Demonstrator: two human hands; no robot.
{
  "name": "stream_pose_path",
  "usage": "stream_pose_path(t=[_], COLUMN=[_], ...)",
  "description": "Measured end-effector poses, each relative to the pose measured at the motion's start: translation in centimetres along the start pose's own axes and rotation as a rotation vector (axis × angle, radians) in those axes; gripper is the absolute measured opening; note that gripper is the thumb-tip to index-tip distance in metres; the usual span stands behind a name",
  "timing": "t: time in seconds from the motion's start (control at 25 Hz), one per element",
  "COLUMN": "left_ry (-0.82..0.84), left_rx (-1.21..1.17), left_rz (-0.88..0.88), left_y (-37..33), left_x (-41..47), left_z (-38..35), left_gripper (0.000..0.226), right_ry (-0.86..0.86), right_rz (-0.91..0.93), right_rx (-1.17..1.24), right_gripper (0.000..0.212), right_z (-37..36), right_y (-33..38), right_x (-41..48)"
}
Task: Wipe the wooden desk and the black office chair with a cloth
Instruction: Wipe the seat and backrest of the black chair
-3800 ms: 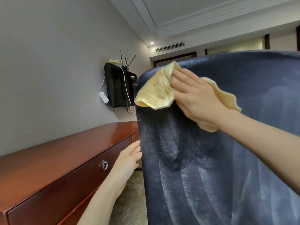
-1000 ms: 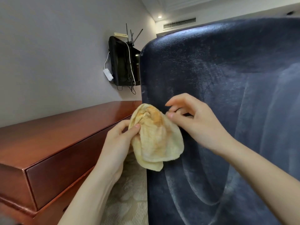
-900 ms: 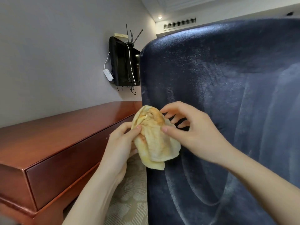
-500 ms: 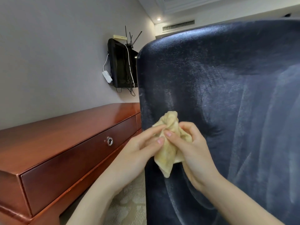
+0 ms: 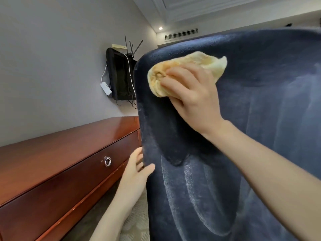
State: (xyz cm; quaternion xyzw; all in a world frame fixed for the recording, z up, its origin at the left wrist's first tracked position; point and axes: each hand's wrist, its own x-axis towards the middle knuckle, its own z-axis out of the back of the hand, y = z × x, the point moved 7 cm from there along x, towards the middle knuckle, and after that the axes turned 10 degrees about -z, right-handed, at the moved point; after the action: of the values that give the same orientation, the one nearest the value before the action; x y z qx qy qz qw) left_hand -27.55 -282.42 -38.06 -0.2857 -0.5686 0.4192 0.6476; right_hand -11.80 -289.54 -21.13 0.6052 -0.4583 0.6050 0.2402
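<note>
Two hands, one cloth, one chair, one worktop; places given relative to the chair back (image 5: 243, 136).

Change: half a second ago both hands bunched the cloth in front of the chair back, low and near its left edge. Now the hands are apart and the cloth sits high on the chair back. Reading: the refolding is over and wiping of the chair resumes, probably with a fresh face of the cloth; how much of the chair remains to be done cannot be judged here.

Worktop (image 5: 60, 145): reddish polished wood, left of the chair back, nothing visible on its surface. One drawer front with a ring pull (image 5: 107, 161). No hand on it at present.

Left hand (image 5: 137, 173): at the chair back's left edge, low down. Fingers loosely spread, thumb lying on the front face, the rest hidden behind the edge; it appears to steady the chair and carries nothing.

Cloth (image 5: 199, 63): pale yellow with darker tan patches, wadded, pressed flat against the chair back just below its top edge, near the upper left corner.

Right hand (image 5: 192, 94): on top of the cloth, fingers (image 5: 175, 73) curled over the wad and pushing it into the chair.

Chair back: dark, finely textured surface, filling the view's right side, marked with pale curved streaks low down, duller patch in the middle.
</note>
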Motion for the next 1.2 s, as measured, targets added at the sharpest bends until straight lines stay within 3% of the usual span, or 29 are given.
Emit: stream_pose_path(t=[0.12,0.36,0.52,0.6,0.68,0.8,0.88,0.96,1.04,1.12,1.2], left_ry=[0.092,0.024,0.061,0.071,0.075,0.064,0.046,0.046,0.044,0.032,0.020], left_rx=[-0.072,-0.044,-0.018,0.038,0.074,0.045,0.047,0.053,0.071,0.077,0.078], left_rz=[0.050,0.011,0.002,0.004,0.011,0.002,0.007,0.009,0.002,-0.033,-0.052], left_y=[2.5,4.1,4.0,3.9,3.9,3.8,3.8,4.0,4.1,4.0,4.2], left_x=[-0.2,0.5,0.1,-0.1,-0.1,-0.2,-0.3,-0.1,-0.1,-0.2,-0.1], left_z=[-1.3,-0.5,-0.4,-0.4,-0.5,-0.6,-0.4,-0.4,-0.5,-0.6,-0.5], left_gripper=[0.070,0.072,0.068,0.067,0.065,0.068,0.069,0.069,0.068,0.068,0.072], right_ry=[0.111,0.473,0.790,0.841,0.828,0.812,0.628,0.409,0.232,0.183,0.221], right_rz=[0.043,0.267,0.634,0.785,0.793,0.613,0.464,0.304,0.176,0.092,0.130], right_rx=[0.087,0.288,0.047,-0.007,-0.009,-0.125,-0.040,0.122,0.118,0.072,-0.001], right_gripper=[0.011,0.014,0.014,0.022,0.027,0.029,0.033,0.019,0.012,0.011,0.012], right_z=[-2.7,-4.1,-3.0,-1.7,-1.3,-3.3,-3.5,-3.3,-3.8,-4.9,-6.2], right_y=[1.0,3.9,5.0,4.5,3.9,2.6,2.1,2.0,2.9,4.5,6.3], right_x=[-1.6,-11.2,-18.3,-19.8,-19.1,-14.7,-9.5,-4.4,-0.4,1.0,-0.8])
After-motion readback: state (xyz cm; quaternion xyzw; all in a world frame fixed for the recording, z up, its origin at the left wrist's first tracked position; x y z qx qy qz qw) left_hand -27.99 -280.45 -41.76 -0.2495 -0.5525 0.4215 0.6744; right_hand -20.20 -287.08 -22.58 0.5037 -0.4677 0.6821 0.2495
